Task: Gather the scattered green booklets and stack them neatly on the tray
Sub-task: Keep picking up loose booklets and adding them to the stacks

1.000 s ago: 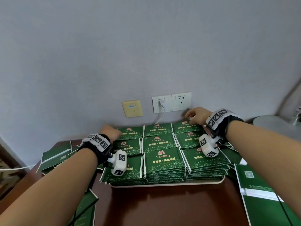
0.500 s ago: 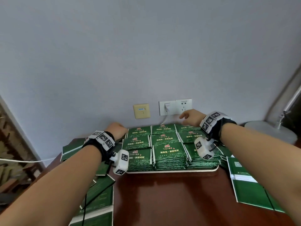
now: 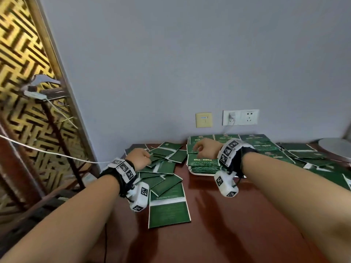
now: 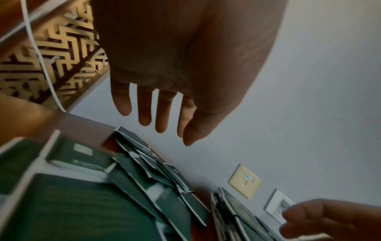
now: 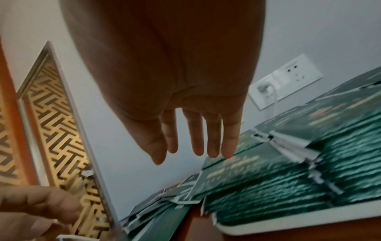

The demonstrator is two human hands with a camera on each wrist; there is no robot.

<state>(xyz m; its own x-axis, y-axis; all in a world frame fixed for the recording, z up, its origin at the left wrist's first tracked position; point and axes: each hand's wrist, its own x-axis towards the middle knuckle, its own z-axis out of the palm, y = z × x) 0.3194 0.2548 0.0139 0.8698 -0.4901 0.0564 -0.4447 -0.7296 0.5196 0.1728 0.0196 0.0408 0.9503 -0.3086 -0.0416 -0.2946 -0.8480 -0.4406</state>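
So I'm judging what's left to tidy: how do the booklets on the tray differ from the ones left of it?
The tray booklets sit in squared, aligned stacks; the left pile lies loose, overlapping at odd angles. The tray booklets rest on the white tray; the left pile lies directly on the table. Both are green.

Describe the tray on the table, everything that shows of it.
Only the rim of the tray shows: white or cream, smooth, with a rounded corner and a low raised lip, seen close in the right wrist view. It lies flat on the reddish-brown table, near the wall. Neat stacks of green booklets fill it and rise above the lip. The right hand hangs above it. Its material cannot be told.
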